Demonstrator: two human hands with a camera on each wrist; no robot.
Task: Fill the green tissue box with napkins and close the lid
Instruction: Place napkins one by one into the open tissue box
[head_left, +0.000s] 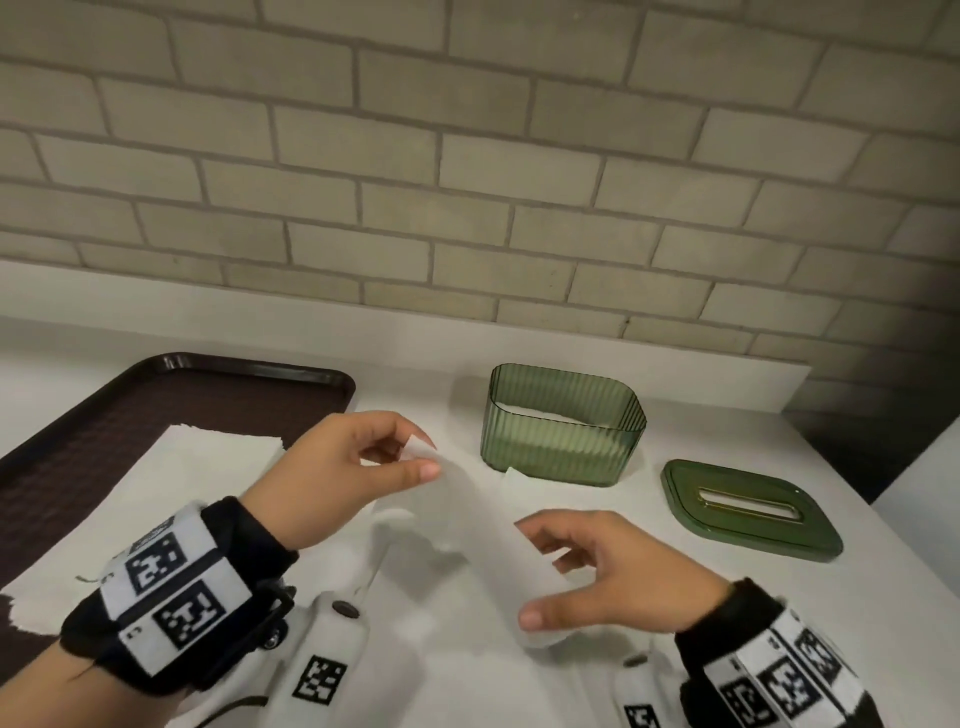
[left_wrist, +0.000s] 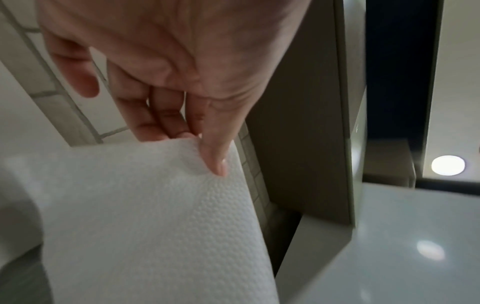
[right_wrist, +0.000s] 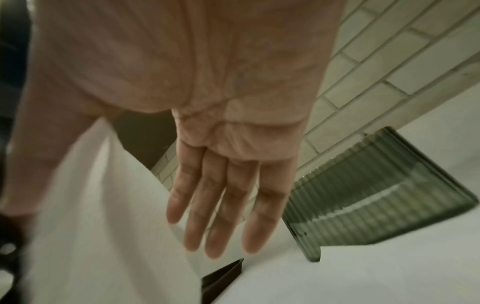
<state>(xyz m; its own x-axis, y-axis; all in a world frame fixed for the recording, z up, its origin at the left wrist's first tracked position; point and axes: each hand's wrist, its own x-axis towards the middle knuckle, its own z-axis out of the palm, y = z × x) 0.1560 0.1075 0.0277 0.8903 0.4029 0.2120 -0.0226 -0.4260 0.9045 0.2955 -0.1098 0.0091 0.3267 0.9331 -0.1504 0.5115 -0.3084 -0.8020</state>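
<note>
The green ribbed tissue box (head_left: 563, 426) stands open on the white counter, with white napkin paper low inside it. Its green lid (head_left: 748, 512), with a long slot, lies flat to the right of the box. My left hand (head_left: 423, 454) pinches the top corner of a white napkin (head_left: 467, 519) between thumb and fingertips, seen close in the left wrist view (left_wrist: 155, 216). The napkin hangs diagonally down to my right hand (head_left: 527, 574). That hand's fingers (right_wrist: 207, 236) are straight and spread from the thumb, with the napkin's lower end between them. The box (right_wrist: 376, 205) is just beyond those fingers.
A dark brown tray (head_left: 104, 415) sits at the left with more white napkins (head_left: 156, 509) spread on it. A small white paper corner (head_left: 511, 475) lies by the front of the box. A brick wall runs behind the counter, and the counter's edge drops off at the right.
</note>
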